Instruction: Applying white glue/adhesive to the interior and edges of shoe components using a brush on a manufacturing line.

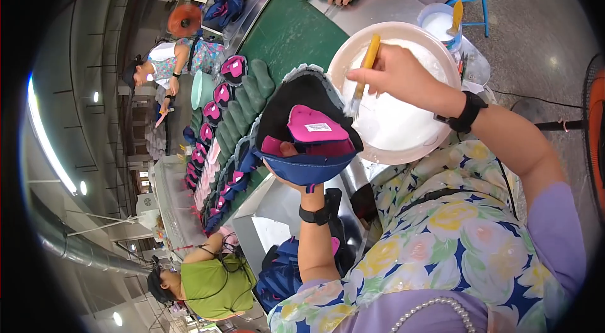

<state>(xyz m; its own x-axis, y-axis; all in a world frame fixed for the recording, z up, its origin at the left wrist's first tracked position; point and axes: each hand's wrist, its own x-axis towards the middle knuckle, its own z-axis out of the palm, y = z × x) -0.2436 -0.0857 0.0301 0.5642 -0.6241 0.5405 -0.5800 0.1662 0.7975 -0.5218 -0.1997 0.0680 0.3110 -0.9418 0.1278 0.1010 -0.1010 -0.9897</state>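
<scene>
The left hand [287, 166] grips a dark shoe upper [307, 131] with a pink tongue, held up near the middle. The right hand [394, 71] is closed around a yellow brush [364, 74] over a white bowl [409, 144] of glue. To the left, a green belt [290, 34] carries rows of uppers through a workshop where other people sit at work.

Shoe factory: conveyor belt [290, 34] carrying rows of shoe uppers [217, 115], seated workers.
</scene>
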